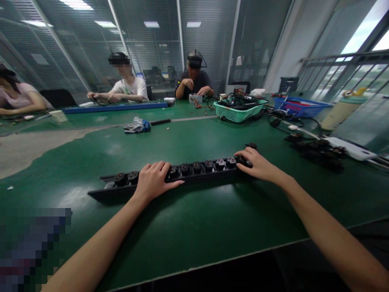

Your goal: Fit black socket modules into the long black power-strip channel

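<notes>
Head view: a green table (194, 227) with a long black tray (111, 190) of small round parts (208, 165) lying left to right across its near middle.
The left hand (154, 180) clasps the tray left of centre, fingers curled over its far side. The right hand (257, 164) covers the tray's right end; whether its fingers pinch a part cannot be told.

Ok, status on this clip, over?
Left hand resting on black rail. Right hand at its right end. One loose part just beyond; nothing blocking.
</notes>
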`<state>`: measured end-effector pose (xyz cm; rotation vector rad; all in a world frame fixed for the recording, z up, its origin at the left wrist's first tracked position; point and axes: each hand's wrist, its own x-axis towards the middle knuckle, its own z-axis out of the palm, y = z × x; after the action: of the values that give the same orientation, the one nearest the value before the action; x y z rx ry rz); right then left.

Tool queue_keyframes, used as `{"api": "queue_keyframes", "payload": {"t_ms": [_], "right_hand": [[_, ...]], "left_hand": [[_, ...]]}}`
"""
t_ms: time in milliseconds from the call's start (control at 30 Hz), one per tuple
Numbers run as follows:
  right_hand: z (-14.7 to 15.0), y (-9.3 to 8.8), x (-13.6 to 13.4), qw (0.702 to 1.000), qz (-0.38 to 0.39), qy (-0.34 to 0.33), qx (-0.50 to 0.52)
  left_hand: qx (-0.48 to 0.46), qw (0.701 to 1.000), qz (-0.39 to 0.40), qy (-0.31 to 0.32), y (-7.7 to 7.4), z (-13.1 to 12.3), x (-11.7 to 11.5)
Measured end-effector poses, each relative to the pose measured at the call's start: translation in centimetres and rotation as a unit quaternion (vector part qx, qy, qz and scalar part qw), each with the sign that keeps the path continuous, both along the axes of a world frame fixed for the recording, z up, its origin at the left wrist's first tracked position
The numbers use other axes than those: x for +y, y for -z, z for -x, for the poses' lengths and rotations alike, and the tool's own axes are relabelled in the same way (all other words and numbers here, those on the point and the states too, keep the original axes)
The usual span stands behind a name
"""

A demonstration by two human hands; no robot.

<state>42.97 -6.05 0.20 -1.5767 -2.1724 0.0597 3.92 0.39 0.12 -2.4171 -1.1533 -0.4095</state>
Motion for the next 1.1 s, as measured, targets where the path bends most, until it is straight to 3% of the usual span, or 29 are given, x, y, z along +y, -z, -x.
{"api": "queue_keyframes", "payload": {"t_ms": [133, 533, 1100], "right_hand": [[-0.5, 1.1, 0.0, 0.999, -0.021, 0.045, 0.019], [0.5, 2.0, 0.6, 0.987, -0.029, 0.135, 0.078], [0.6, 2.0, 0.8, 0.981, -0.026, 0.164, 0.096]], "left_hand": [[-0.007, 1.0, 0.003, 0.003, 0.1, 0.1, 0.1], [0.01, 1.0, -0.009, 0.001, 0.0, 0.0, 0.1], [0.005, 1.0, -0.007, 0.004, 0.1, 0.0, 0.1]]}}
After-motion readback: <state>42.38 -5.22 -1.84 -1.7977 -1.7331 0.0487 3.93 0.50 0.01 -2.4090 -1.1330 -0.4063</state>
